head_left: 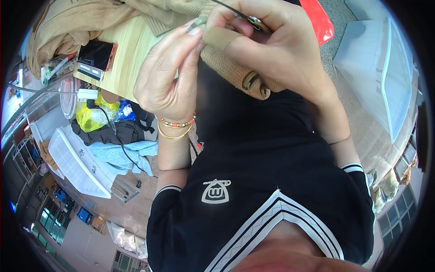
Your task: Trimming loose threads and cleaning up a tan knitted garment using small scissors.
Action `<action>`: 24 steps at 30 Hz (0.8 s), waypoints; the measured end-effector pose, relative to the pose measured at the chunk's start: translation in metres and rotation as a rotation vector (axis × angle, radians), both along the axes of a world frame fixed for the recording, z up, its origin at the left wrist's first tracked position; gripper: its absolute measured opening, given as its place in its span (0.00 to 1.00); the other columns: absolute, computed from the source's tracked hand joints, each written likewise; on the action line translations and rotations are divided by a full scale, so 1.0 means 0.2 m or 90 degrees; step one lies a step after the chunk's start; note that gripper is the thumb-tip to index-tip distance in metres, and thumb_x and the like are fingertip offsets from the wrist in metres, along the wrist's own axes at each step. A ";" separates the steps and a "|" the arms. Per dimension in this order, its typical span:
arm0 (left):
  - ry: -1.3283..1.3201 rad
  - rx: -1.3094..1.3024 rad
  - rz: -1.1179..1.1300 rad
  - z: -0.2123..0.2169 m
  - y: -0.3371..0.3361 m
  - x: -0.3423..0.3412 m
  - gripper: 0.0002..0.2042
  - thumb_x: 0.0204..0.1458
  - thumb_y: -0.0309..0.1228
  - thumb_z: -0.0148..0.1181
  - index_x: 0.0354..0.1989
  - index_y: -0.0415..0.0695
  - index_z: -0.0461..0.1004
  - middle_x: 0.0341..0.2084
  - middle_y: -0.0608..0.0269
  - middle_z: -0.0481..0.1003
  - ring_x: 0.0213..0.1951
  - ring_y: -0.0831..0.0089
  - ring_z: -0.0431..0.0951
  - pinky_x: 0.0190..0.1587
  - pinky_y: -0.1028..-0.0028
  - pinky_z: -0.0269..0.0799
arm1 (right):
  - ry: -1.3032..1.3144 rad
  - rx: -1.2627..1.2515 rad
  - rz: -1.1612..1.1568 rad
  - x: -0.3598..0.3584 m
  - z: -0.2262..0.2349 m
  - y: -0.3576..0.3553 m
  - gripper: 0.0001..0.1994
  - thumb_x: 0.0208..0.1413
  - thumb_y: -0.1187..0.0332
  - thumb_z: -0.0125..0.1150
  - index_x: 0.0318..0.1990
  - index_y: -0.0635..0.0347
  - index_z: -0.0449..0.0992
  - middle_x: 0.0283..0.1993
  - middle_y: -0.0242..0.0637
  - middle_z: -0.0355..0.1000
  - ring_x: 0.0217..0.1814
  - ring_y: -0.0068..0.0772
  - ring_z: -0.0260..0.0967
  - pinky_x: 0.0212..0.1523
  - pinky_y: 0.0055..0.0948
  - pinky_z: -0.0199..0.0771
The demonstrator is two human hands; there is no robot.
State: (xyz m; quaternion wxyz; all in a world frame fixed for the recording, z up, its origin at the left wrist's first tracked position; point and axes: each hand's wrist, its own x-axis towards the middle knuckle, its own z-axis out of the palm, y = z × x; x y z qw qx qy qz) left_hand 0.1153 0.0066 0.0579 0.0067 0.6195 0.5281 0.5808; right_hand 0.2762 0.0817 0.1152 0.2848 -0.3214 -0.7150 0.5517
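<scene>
My left hand (pixel 167 75) is raised at top centre, fingertips pinched together at the edge of a beige knitted garment (pixel 229 68). Green tape wraps one of its fingertips, and bracelets circle the wrist. Close against it, my right hand (pixel 281 43) curls around a thin dark metal tool with a rivet (pixel 247 19), perhaps small snips. A tan wrap covers the right thumb. The garment hangs below both hands and carries brown round pieces (pixel 253 82) that look like buttons. Exactly what sits between the left fingertips is hidden.
Beige knitwear (pixel 81 22) lies across a pale wooden tabletop (pixel 131 50), near a dark phone (pixel 96 54). A white plug adapter (pixel 87 94) with cables is beside the table. A white bin (pixel 77 158) and blue cloth (pixel 122 156) are lower left; a translucent tub (pixel 367 72) stands at right.
</scene>
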 end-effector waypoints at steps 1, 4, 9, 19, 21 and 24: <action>0.004 0.001 -0.007 0.00 0.00 0.00 0.09 0.46 0.15 0.67 0.37 0.36 0.83 0.34 0.50 0.82 0.38 0.64 0.84 0.41 0.74 0.79 | 0.008 0.001 -0.004 0.00 0.01 0.00 0.04 0.53 0.74 0.65 0.33 0.64 0.76 0.21 0.24 0.59 0.23 0.14 0.53 0.24 0.18 0.53; 0.014 0.010 -0.039 0.00 0.01 -0.01 0.09 0.47 0.16 0.67 0.37 0.36 0.82 0.34 0.50 0.81 0.37 0.65 0.83 0.40 0.74 0.78 | 0.166 0.225 0.046 -0.05 -0.12 0.10 0.04 0.52 0.74 0.65 0.34 0.64 0.76 0.22 0.24 0.60 0.24 0.14 0.54 0.25 0.18 0.54; 0.056 0.022 -0.034 0.00 0.02 -0.01 0.08 0.49 0.17 0.67 0.38 0.36 0.80 0.34 0.51 0.81 0.37 0.65 0.83 0.39 0.74 0.78 | 0.413 0.304 0.129 0.04 -0.18 0.12 0.09 0.52 0.76 0.67 0.42 0.65 0.78 0.28 0.25 0.68 0.29 0.13 0.60 0.29 0.17 0.60; -0.084 -0.002 -0.039 -0.04 0.01 0.01 0.07 0.52 0.17 0.64 0.39 0.35 0.77 0.37 0.49 0.81 0.39 0.67 0.82 0.43 0.74 0.77 | 0.014 0.230 -0.016 0.14 0.00 0.05 0.21 0.48 0.74 0.71 0.52 0.62 0.77 0.42 0.37 0.75 0.39 0.31 0.70 0.38 0.24 0.67; -0.081 -0.006 -0.035 -0.04 0.00 0.01 0.06 0.52 0.17 0.64 0.39 0.35 0.77 0.37 0.49 0.81 0.39 0.67 0.82 0.44 0.74 0.77 | -0.017 0.180 0.005 0.14 0.00 0.04 0.18 0.49 0.73 0.71 0.49 0.63 0.78 0.37 0.35 0.75 0.33 0.24 0.68 0.34 0.21 0.66; -0.090 0.001 -0.036 -0.05 0.02 0.02 0.06 0.52 0.16 0.64 0.38 0.35 0.78 0.37 0.48 0.81 0.40 0.67 0.82 0.44 0.74 0.78 | 0.023 0.111 -0.049 0.09 0.00 0.03 0.15 0.50 0.72 0.71 0.46 0.64 0.80 0.30 0.32 0.74 0.28 0.18 0.64 0.30 0.20 0.64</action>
